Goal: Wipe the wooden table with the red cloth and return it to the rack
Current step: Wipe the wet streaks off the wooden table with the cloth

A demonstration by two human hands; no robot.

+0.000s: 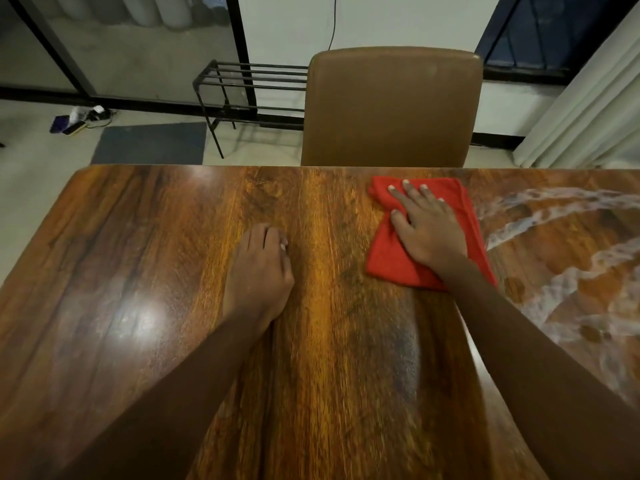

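Now right hand (427, 230), grip open flat, presses folded red fabric cloth (388, 258) at 1 o'clock on glossy brown wooden worktop (138, 271); left hand (258, 275) central, grip curled, empty.

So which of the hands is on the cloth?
The right hand, fingers spread flat on the red cloth; the left hand rests curled on the bare table.

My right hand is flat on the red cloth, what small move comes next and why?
Probably slide the right hand, pressing the folded red cloth, leftward across the glossy wooden table: its fingers lie flat on the cloth, and broad bare wood lies between it and the left hand.
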